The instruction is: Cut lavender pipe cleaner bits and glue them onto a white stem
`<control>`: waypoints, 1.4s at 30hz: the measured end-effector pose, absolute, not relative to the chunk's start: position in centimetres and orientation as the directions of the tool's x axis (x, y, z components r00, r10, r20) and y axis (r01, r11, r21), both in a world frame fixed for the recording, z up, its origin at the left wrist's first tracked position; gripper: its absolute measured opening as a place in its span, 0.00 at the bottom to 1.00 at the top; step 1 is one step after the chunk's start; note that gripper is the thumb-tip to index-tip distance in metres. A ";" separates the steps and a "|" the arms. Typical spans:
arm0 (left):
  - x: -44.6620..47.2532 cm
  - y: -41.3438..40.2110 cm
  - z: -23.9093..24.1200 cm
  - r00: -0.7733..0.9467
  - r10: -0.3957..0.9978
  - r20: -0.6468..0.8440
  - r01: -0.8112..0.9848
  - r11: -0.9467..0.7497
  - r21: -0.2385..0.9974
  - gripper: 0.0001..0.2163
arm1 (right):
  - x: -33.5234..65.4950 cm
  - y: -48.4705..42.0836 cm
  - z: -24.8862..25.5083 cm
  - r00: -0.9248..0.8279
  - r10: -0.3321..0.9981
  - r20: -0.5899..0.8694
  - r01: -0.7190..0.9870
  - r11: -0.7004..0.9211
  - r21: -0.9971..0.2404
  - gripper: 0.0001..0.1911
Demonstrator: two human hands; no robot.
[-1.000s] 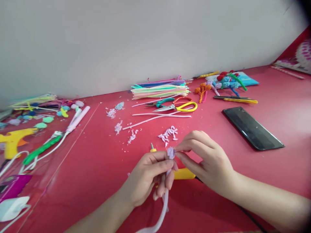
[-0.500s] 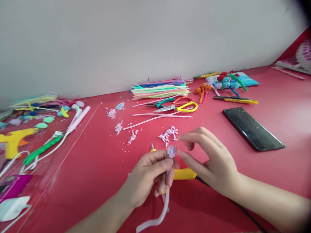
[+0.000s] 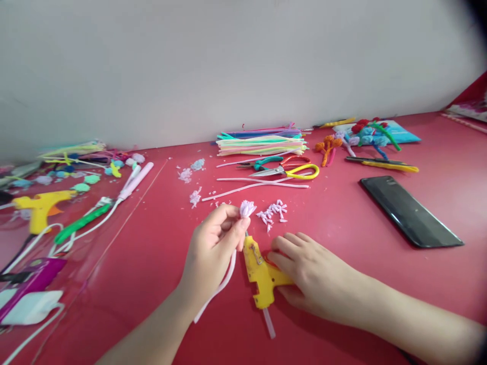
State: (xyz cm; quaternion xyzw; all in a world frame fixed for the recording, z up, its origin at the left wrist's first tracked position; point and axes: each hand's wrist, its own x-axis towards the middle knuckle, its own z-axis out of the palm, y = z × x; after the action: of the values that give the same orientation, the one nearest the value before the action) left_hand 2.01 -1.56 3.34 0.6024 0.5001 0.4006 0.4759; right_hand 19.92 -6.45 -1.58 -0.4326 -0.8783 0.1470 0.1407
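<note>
My left hand [image 3: 213,248] pinches a pale lilac pipe-cleaner flower [image 3: 247,209] just below its tufted head, between thumb and fingers. Its pale stem [image 3: 222,286] curves down below the hand. My right hand [image 3: 315,268] is closed around the handle of a yellow glue gun [image 3: 259,276], which lies on the red table with its nozzle pointing away from me, close under my left fingertips. A translucent glue stick [image 3: 269,324] pokes from the gun's back end. Short lilac cut pieces [image 3: 272,212] lie in a small pile just beyond the gun.
Beyond the pile lie yellow-and-red-handled scissors [image 3: 300,171], teal-handled pliers [image 3: 266,162] and a bundle of pipe cleaners [image 3: 261,144]. A black phone [image 3: 411,212] lies right, near finished pipe-cleaner pieces [image 3: 367,134]. Another yellow glue gun [image 3: 41,205], cords and a pink pen-like tool [image 3: 137,180] fill the left.
My right hand has gone from hovering open beside the flower down onto the glue gun's handle. My left hand has moved left and away from me with the flower. The view has shifted slightly.
</note>
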 end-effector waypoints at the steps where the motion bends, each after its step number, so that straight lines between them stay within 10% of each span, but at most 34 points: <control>1: 1.9 -1.5 3.3 0.175 0.985 0.000 0.213 -0.038 0.976 0.05 | 19.9 -6.5 -1.6 -0.587 0.802 0.111 0.716 0.578 -0.392 0.15; 12: 1.4 -0.6 1.8 0.268 0.947 -0.179 -0.106 0.213 0.971 0.08 | 21.5 -5.7 -0.6 -0.125 0.912 0.390 0.616 0.379 -0.690 0.12; 42: 2.4 -2.0 1.7 0.415 0.874 -0.252 -0.216 0.364 0.906 0.10 | 21.4 -6.7 0.2 -0.300 0.807 0.508 0.607 0.572 -0.551 0.11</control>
State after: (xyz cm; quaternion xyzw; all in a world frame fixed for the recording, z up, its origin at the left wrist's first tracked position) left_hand 2.38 -1.95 1.73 0.4218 0.3900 0.3744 0.7279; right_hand 21.43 -6.68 0.16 -0.4444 -0.7959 0.1279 0.3908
